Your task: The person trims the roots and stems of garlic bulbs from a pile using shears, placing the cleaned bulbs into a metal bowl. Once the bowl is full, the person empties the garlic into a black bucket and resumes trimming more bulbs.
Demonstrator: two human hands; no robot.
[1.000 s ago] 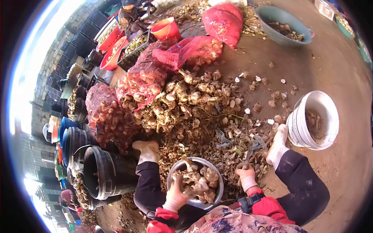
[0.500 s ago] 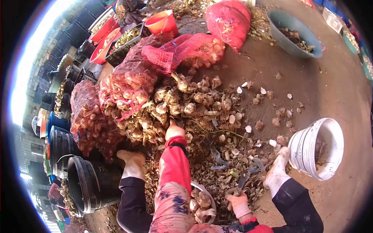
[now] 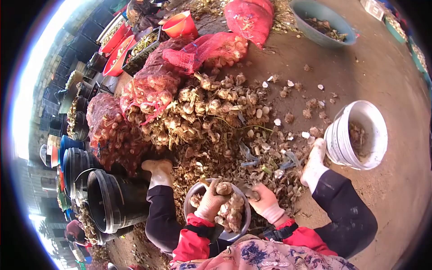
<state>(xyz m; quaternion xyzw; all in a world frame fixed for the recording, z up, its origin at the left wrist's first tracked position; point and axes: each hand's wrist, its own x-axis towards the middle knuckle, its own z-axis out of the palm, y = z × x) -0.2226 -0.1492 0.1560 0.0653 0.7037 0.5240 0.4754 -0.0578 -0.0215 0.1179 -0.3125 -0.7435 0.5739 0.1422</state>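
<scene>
My left hand [image 3: 212, 201] is closed around a garlic bulb [image 3: 223, 188], over a round metal bowl [image 3: 247, 218]. More garlic bulbs [image 3: 232, 212] fill the bowl, which sits between my legs. Just right of its rim, my right hand [image 3: 266, 204] is closed on what looks like a short knife [image 3: 253, 195]; its dark blade points up and left, towards the bulb, and is partly hard to make out. Beyond the bowl lies a big heap of garlic with dry stalks [image 3: 198, 110]. Loose skins and cut stalks [image 3: 216, 157] cover the floor nearer to me.
Red net sacks of garlic [image 3: 150, 87] lie behind the heap. A white bucket [image 3: 337, 137] stands right of my foot, black buckets [image 3: 130, 198] at left. A grey-green basin [image 3: 292, 18] and an orange bucket [image 3: 180, 24] are farther back. Another person [image 3: 75, 231] appears at lower left.
My left hand has come back from the heap to above the bowl, now with a garlic bulb. My right hand has moved up and left towards it, and the bowl shows more fully.
</scene>
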